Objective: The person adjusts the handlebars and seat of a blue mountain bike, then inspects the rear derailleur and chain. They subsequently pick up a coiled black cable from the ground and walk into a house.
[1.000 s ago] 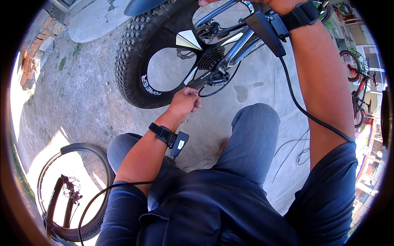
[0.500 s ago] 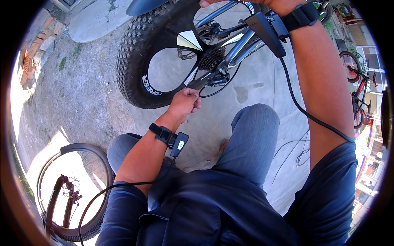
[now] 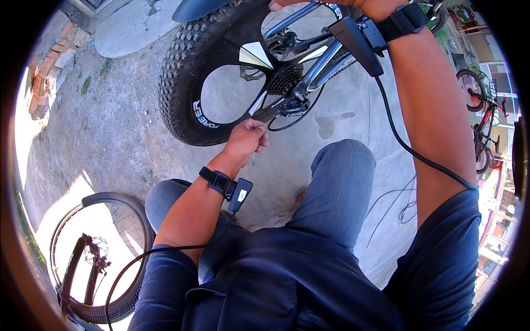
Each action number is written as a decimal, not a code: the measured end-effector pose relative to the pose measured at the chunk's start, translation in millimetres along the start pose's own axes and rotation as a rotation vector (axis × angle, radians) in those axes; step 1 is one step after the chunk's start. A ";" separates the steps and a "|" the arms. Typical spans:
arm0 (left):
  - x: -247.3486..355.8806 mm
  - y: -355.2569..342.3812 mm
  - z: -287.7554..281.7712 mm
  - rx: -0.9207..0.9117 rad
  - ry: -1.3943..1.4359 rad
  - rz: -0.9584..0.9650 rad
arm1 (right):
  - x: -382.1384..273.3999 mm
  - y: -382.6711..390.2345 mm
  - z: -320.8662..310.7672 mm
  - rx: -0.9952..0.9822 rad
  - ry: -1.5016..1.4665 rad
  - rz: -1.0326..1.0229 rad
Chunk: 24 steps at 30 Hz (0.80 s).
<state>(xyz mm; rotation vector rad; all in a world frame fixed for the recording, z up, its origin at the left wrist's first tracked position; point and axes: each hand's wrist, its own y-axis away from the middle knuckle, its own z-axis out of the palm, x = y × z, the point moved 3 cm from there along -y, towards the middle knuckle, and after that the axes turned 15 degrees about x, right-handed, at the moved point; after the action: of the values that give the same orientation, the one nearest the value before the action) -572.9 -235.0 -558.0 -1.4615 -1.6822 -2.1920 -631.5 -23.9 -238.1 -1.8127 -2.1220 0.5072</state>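
A bicycle's fat-tyred rear wheel [image 3: 179,105], with a black moulded rim and pale spoke panels, fills the upper middle. My left hand [image 3: 247,140] is closed, fingers curled in a pinch at the wheel's lower edge; whatever lies between the fingertips is hidden. Just right of it a black cable loops from the rear derailleur [image 3: 295,109], below the cassette [image 3: 284,81]. My right hand [image 3: 378,7] reaches over the bluish-grey frame [image 3: 323,65] at the top edge. Most of its fingers are cut off or hidden, so its grip cannot be made out.
Another bicycle wheel [image 3: 144,220] with a fork stands at lower left. Thin loose cable [image 3: 406,212] lies on the concrete right of my knee. A red bicycle [image 3: 483,124] stands at far right. Black cords run from devices strapped to both my wrists.
The bicycle appears very slightly shifted to the right in view. Both hands keep practically the same place and pose.
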 end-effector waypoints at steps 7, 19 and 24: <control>-2.2 -2.1 -2.9 0.008 0.036 -0.013 | 2.0 -0.2 3.2 -0.004 0.037 0.019; -1.4 -3.3 -3.3 0.010 0.051 -0.002 | 3.5 -0.3 3.8 -0.015 0.002 0.016; -1.3 -3.5 -3.2 0.010 0.056 -0.004 | 3.6 0.1 4.1 0.005 0.000 0.001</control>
<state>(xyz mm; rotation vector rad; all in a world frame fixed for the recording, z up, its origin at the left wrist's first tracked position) -576.0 -236.6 -561.5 -1.3818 -1.6775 -2.2014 -633.8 -20.6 -241.8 -1.8118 -2.1181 0.5124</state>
